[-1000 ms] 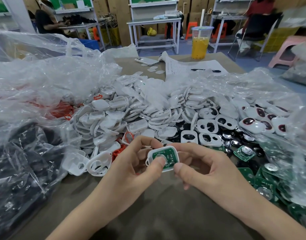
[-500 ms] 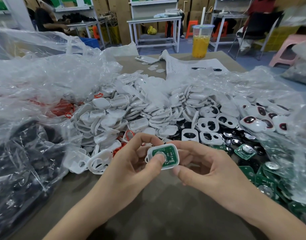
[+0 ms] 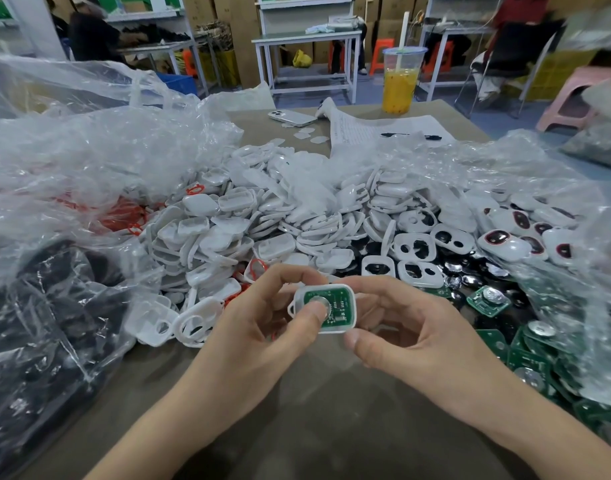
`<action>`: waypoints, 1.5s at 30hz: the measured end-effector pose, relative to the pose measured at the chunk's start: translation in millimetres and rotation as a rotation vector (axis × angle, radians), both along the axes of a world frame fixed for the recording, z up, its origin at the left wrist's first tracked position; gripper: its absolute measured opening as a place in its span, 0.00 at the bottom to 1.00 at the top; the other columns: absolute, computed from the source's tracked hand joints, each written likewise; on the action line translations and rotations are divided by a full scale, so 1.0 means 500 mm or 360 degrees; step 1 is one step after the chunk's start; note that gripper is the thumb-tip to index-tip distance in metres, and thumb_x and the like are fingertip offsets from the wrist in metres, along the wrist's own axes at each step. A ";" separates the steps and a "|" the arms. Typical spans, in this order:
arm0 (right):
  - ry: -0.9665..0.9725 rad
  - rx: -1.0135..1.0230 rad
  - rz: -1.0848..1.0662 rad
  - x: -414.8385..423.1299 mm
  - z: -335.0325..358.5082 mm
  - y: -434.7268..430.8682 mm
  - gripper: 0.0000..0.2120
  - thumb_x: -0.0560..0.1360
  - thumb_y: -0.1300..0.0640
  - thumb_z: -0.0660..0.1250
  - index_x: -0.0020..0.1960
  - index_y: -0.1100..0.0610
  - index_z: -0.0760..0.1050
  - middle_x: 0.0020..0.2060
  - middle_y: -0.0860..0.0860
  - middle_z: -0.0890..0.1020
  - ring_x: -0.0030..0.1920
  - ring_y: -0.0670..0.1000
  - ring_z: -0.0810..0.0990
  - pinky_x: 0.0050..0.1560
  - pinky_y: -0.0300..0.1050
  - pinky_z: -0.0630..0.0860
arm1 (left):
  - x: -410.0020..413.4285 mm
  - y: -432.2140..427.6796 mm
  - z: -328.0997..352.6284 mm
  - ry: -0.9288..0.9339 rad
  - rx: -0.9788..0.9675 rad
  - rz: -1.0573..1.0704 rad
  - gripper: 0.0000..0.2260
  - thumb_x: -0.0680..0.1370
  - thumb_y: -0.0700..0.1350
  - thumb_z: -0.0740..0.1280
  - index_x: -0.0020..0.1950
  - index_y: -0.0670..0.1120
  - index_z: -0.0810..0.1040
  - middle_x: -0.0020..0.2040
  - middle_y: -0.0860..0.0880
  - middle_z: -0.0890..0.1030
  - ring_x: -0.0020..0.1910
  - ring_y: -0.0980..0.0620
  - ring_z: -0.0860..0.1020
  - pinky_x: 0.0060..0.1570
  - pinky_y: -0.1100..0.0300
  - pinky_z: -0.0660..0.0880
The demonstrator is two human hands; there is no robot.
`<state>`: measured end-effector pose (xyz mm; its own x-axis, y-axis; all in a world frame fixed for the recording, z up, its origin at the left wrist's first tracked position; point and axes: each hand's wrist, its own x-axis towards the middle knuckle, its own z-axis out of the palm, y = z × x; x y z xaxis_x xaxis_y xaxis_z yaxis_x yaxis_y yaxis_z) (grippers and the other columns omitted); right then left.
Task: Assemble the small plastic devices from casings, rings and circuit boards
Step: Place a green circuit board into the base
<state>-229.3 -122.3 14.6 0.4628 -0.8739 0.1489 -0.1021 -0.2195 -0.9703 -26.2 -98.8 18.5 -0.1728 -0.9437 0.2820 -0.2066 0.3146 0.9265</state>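
Step in hand: seating the circuit board [image 3: 340, 306] in a white casing [image 3: 353, 318]. The assembly is held above the near tabletop [image 3: 331, 427], centre, just in front of the casing pile [image 3: 262, 230].

Left hand [image 3: 262, 327] grips the casing's left end, thumb pressing the board's round metal disc. Right hand [image 3: 411, 330] pinches the right end, fingers curled.

Board looks level inside the rim.

Next, my judgement: confirm it sits flush, then free one hand to fetch a cover.

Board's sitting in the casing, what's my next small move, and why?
Probably press the board down at its right end to seat it. The left hand presses only the dome at its left end, while the right hand holds the casing.
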 end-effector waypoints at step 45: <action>-0.0248 0.0279 -0.0055 0.000 -0.012 -0.018 0.07 0.73 0.52 0.70 0.50 0.47 0.84 0.33 0.50 0.80 0.34 0.49 0.81 0.34 0.40 0.78 | 0.003 0.011 -0.012 -0.0209 -0.0001 -0.0083 0.18 0.77 0.52 0.63 0.67 0.64 0.74 0.57 0.51 0.84 0.49 0.38 0.80 0.49 0.36 0.78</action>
<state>-229.3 -131.1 8.7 0.4154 -0.9076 0.0608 0.0471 -0.0453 -0.9979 -24.5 -93.3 12.3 -0.2571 -0.9324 0.2540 -0.3095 0.3284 0.8924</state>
